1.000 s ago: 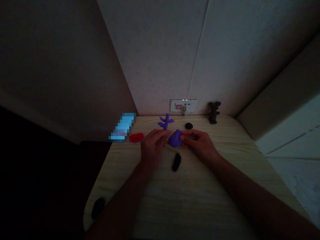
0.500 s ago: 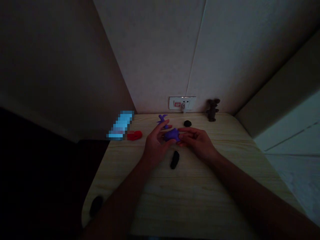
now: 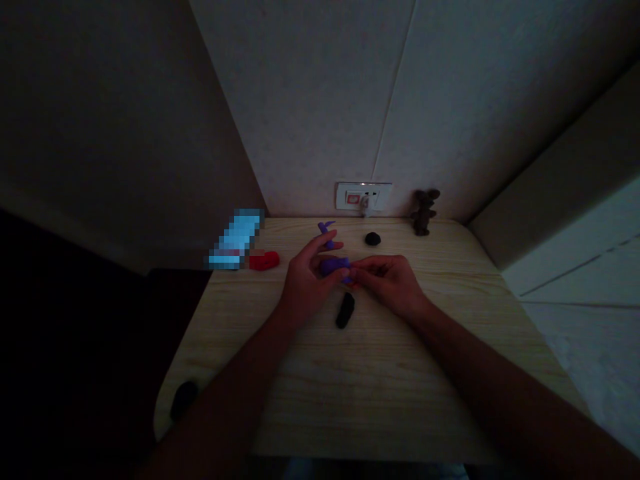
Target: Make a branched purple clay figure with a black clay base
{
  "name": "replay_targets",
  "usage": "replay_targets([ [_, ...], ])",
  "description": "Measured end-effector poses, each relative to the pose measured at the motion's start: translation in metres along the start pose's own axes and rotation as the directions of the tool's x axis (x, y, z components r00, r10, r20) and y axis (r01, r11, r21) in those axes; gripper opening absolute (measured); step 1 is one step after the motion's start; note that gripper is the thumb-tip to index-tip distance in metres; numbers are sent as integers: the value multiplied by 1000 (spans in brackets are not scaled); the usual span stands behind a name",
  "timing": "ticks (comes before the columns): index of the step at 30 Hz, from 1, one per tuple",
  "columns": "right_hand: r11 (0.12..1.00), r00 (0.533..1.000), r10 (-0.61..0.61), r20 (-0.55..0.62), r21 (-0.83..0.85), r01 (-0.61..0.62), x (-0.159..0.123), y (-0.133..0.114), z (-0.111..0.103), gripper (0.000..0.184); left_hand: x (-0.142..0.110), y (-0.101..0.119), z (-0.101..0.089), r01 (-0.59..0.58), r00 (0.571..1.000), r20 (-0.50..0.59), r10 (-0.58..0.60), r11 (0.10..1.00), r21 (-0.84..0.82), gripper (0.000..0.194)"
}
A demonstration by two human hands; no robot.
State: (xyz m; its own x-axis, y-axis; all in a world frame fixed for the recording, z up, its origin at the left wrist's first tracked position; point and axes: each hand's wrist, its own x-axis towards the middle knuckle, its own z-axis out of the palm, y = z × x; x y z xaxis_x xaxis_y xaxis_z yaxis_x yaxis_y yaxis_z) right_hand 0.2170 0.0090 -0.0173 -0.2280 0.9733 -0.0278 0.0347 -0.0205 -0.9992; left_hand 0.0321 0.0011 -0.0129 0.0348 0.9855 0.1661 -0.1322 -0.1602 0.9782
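Note:
A purple lump of modelling clay [image 3: 332, 267] is held just above the table between both hands. My left hand [image 3: 306, 277] curls around its left side, thumb in front and forefinger raised. The fingertips of my right hand [image 3: 393, 283] pinch its right end. A bit of red shows just below the right fingertips; what it belongs to I cannot make out. Behind my left fingers a smaller purple clay piece [image 3: 323, 227] with thin pointed parts is partly hidden. Nearer me lies a black elongated lump [image 3: 345, 311].
A red lump [image 3: 265, 261] lies by a blurred-out bright screen [image 3: 237, 237] at the table's left. Toward the back are a round black lump [image 3: 373, 239] and a dark brown figure with round ears [image 3: 424, 212]. Another dark object [image 3: 185, 400] sits near the left front edge. A wall socket [image 3: 363, 197] holds a plug.
The purple lump has turned in my hands and looks narrower. My right fingers have closed into a tighter pinch at its end. The whole view has shifted slightly.

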Motion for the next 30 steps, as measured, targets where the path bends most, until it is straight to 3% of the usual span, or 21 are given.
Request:
replay_targets([
  [8,1000,998,-10,-63,-1,10,-2,0,6,30,-3,-1,1,-100,994,-25,105,984,147,70],
  [13,999,996,-5,-88,-32,2,-1,0,8,15,-3,-1,0,-104,994,-10,108,979,174,72],
  [20,998,992,11,-126,-63,-19,-2,-1,12,8,-3,-4,0,-125,992,6,126,969,213,74],
  [23,997,976,8,-217,-75,-25,0,0,7,10,-2,-4,-2,-132,990,-24,142,961,243,70],
  [27,1000,896,-4,-443,18,13,7,3,-6,17,-1,-5,-5,-115,989,-63,137,955,272,71],
  [30,994,928,25,-373,110,18,8,5,-9,29,-1,-6,-4,-86,995,-22,95,957,277,76],
])
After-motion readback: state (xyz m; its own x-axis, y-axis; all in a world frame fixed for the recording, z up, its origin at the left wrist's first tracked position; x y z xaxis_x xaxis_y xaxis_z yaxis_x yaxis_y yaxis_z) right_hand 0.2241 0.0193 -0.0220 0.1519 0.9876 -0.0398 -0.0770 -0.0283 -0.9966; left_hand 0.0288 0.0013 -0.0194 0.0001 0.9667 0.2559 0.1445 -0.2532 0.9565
